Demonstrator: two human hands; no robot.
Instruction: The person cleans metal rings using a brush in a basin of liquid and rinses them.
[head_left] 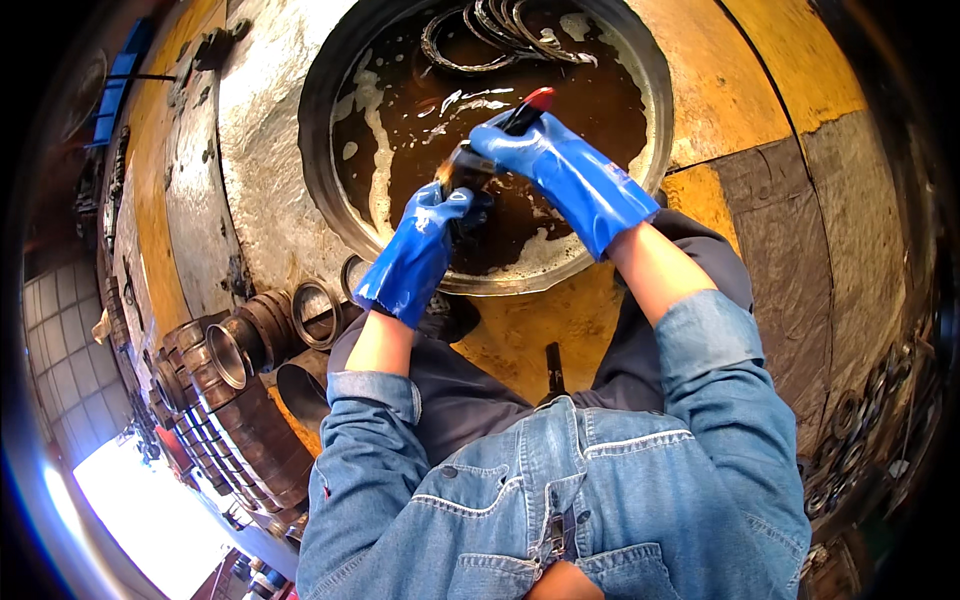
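Note:
Both my hands wear blue rubber gloves over a wide round basin of brown, foamy liquid. In my right hand is a brush with a black, red-tipped handle. Its bristle end points down-left and meets the fingers of my left hand. Those fingers are curled around a dark, wet piece, mostly hidden by the glove, so its kind is unclear. At the far side of the basin, several thin metal rings lie partly in the liquid.
Several metal cylinders and rings stand on the left beside my leg. Worn metal plates and yellow flooring surround the basin. More small ring-shaped parts lie at the right. A short dark upright bar shows between my legs.

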